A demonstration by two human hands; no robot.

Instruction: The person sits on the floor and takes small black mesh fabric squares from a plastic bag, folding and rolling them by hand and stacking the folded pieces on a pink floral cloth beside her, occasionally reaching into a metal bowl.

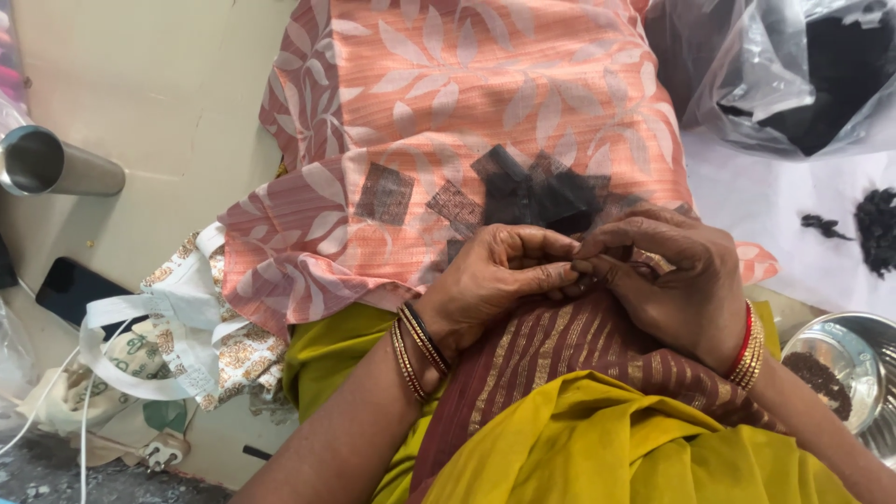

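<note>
Far left, I see a steel tumbler [51, 166] lying on its side, a dark phone [77, 289] on the cream surface, and a printed cloth bag [177, 327] with white straps beside the lap. None of that is in play.

Moving in, the left hand [485, 285] sits curled over the lap, thumb and forefinger pinched tight on something very small; I cannot tell exactly what, but it looks like a scrap of the black mesh. Just above the knuckles lies the pile of black net squares [523, 196], spread on the peach leaf-print cloth [467, 84] draped over the knees.

The right hand [667, 280] meets the left fingertip to fingertip, narrow too, pinching the same little piece. My read: this is fine fingertip work, so I'd keep both wrists resting on the lap, work close to the pile, and keep the pinch light so the mesh doesn't crumple.

Far right, a steel bowl [845, 373] holds dark bits, near the right wrist, with a plastic bag [793, 75] of black material beyond.
</note>
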